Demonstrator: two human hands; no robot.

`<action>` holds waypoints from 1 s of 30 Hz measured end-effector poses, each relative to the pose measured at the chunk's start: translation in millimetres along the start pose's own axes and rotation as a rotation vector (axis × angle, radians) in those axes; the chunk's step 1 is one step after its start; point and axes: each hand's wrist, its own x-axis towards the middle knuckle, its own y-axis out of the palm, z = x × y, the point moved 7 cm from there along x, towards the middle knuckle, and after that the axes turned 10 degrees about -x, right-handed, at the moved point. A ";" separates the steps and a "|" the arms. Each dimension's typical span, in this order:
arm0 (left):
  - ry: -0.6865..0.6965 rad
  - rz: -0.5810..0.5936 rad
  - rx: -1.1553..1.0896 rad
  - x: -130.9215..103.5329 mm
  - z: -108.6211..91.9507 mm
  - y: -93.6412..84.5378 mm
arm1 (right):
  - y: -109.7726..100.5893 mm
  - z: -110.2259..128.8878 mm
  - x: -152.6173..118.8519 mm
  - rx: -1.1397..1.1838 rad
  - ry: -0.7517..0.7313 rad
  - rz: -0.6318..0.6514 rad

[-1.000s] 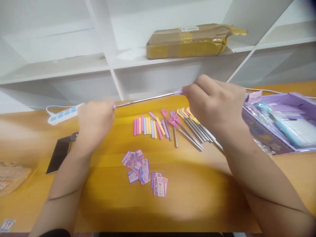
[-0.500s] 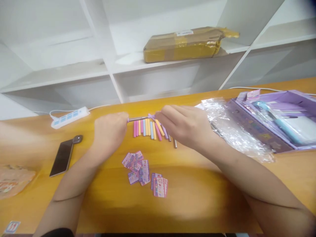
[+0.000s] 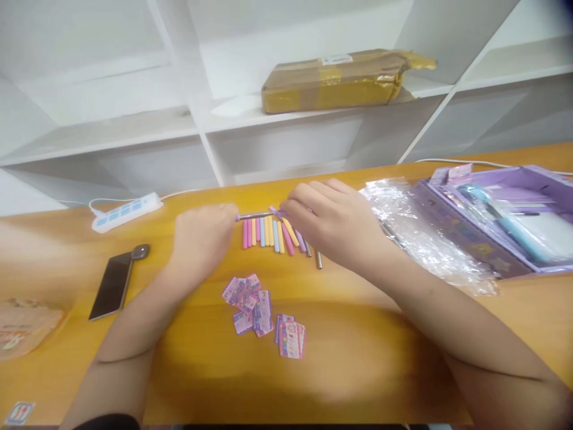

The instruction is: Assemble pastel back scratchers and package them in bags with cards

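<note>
A thin silvery metal rod (image 3: 256, 216) spans the gap between my two hands, above the tabletop. My left hand (image 3: 201, 239) is closed on its left end, where a bit of purple shows. Pinched in my right hand (image 3: 335, 224) is a small purple piece (image 3: 277, 212) at the rod's other end; its exact shape is hidden by the fingers. Just below the rod lies a row of pink, yellow, blue and purple sticks (image 3: 268, 233). Short metal tubes (image 3: 319, 260) rest at the row's right end, partly under my right hand.
Small printed cards (image 3: 262, 313) lie in two loose groups nearer me. At right, clear plastic wrapping (image 3: 430, 239) sits beside a purple box (image 3: 483, 251) of packaged items. A phone (image 3: 111, 285) and power strip (image 3: 128, 212) are at left. A taped carton (image 3: 331, 83) occupies the shelf.
My left hand has shifted slightly right. My right hand has tilted up a little, its fingers higher. The rod and purple piece remain between them.
</note>
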 end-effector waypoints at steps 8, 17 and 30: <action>-0.019 0.053 -0.023 4.4 -2.6 4.3 | 4.4 -3.5 -2.5 -0.031 0.021 -0.024; -0.053 0.077 -0.081 20.9 1.8 21.1 | 35.8 -13.5 -6.1 0.029 0.059 0.035; -0.061 0.001 -0.031 23.5 25.0 10.3 | 36.4 -42.0 -10.4 0.071 0.186 0.072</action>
